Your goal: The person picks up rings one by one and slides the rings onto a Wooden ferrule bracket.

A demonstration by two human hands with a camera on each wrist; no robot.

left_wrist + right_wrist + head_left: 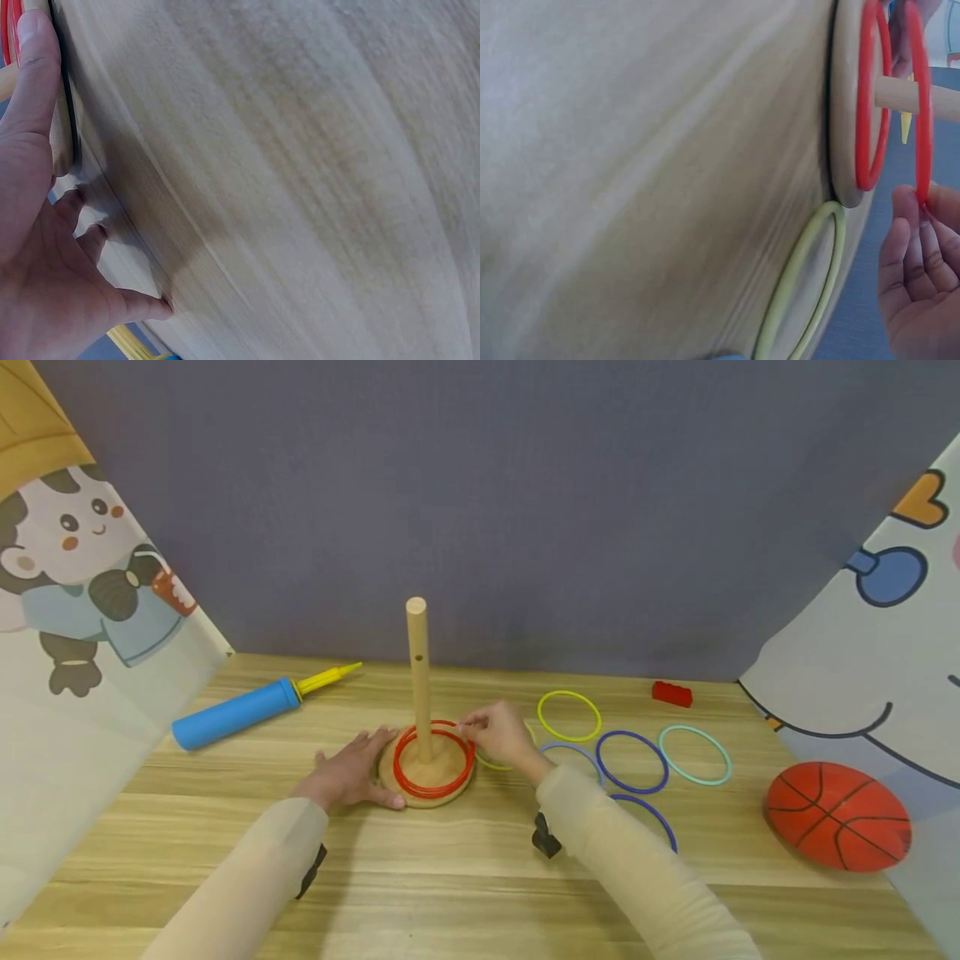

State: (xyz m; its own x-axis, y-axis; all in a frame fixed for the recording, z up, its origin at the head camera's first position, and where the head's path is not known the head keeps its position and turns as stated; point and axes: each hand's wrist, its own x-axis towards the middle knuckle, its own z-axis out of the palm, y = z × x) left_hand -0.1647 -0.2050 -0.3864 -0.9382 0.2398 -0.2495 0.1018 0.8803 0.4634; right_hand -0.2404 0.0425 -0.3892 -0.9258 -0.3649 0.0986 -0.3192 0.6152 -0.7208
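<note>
A wooden post (420, 685) stands upright on a round wooden base (385, 768). One red ring (864, 135) lies on the base around the post. Another red ring (925, 150) also encircles the post, slightly above the first. Thumb and fingertips of my right hand (504, 735) pinch this upper ring at its right edge. My left hand (351, 772) rests at the base's left side, fingers spread and thumb extended along the rim. Beside the base lies a yellow-green ring (781, 300), partly hidden by the right hand in the head view.
Rings lie to the right: yellow (569, 693), light blue (592, 758), dark blue (632, 734), another dark blue (660, 818) partly under my sleeve, and mint (695, 783). A blue pump (236, 714) is at left; a red block (672, 694) and red basketball (836, 817) are at right.
</note>
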